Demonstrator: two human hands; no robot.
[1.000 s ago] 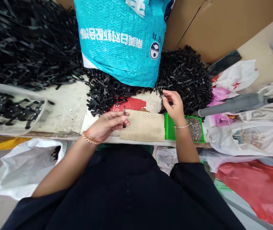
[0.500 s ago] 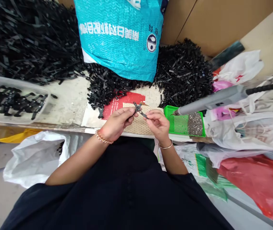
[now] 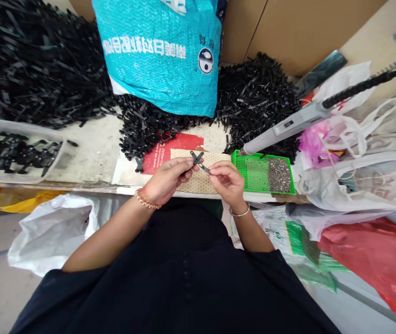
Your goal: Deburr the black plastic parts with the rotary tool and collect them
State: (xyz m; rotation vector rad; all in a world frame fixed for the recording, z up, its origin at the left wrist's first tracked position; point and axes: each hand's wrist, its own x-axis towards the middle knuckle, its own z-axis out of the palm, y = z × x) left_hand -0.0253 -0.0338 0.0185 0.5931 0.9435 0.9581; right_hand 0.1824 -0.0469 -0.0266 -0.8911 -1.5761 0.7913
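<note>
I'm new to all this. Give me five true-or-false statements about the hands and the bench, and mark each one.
1. The left hand holds a black cross-shaped part. True.
2. The right hand holds a red cup. False: it pinches a black strip.
3. The small grey bits lie at the left end of the green tray. False: they lie at its right end.
4. The blue bag has white writing. True.
5. The beaded bracelet is on the right wrist. False: it is on the left.
</note>
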